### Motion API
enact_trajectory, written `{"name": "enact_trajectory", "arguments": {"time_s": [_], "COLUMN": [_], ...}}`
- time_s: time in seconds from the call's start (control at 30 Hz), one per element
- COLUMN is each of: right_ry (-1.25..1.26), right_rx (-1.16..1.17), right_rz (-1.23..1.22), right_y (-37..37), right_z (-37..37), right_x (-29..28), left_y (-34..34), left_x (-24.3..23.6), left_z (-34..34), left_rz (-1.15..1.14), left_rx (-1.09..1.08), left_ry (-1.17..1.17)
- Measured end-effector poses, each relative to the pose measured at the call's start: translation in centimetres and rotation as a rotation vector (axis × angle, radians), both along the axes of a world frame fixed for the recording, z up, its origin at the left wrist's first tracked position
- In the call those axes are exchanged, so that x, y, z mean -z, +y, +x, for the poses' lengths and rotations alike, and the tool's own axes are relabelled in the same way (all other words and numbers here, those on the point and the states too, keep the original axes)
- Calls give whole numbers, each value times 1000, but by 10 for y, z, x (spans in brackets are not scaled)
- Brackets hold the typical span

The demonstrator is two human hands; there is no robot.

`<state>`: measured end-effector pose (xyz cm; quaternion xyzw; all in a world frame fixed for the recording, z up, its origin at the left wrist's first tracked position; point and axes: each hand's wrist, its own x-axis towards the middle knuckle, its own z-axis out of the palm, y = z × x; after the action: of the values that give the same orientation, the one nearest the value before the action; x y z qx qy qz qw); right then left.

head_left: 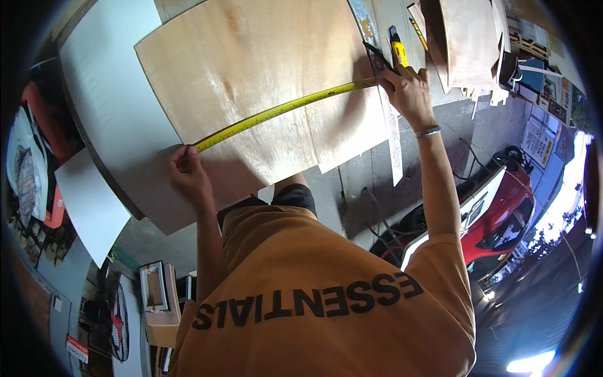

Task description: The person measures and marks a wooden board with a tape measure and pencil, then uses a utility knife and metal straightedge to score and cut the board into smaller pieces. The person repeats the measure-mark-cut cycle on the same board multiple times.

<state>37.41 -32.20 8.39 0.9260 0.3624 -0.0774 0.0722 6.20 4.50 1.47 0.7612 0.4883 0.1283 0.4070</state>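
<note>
A yellow tape measure blade is stretched across a light plywood sheet, slanting up from left to right. My left hand pinches its left end at the sheet's edge. At the other end, my right hand is closed around the tape, fingers bent; the tape's case is not plainly visible. A dark, flat-sided object lies against those fingertips, its kind unclear. Just beyond the right hand is a yellow and black utility knife. A narrow pale strip extends below the right hand past the sheet's edge.
A white board lies under the plywood at left. More plywood pieces are stacked at right, beside a yellow pencil. A worn metal strip lies along the sheet's far right. A red car stands at right.
</note>
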Motion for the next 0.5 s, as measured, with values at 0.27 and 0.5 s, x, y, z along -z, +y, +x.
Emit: {"name": "enact_trajectory", "arguments": {"time_s": [0.27, 0.5], "right_ry": [-6, 78], "right_rx": [34, 19], "right_rz": [16, 82], "right_y": [2, -10], "right_z": [-1, 5], "right_x": [7, 15], "left_y": [-18, -21], "left_x": [0, 15], "left_z": [6, -3], "left_rz": [127, 146], "left_rx": [-44, -114], "left_ry": [39, -87]}}
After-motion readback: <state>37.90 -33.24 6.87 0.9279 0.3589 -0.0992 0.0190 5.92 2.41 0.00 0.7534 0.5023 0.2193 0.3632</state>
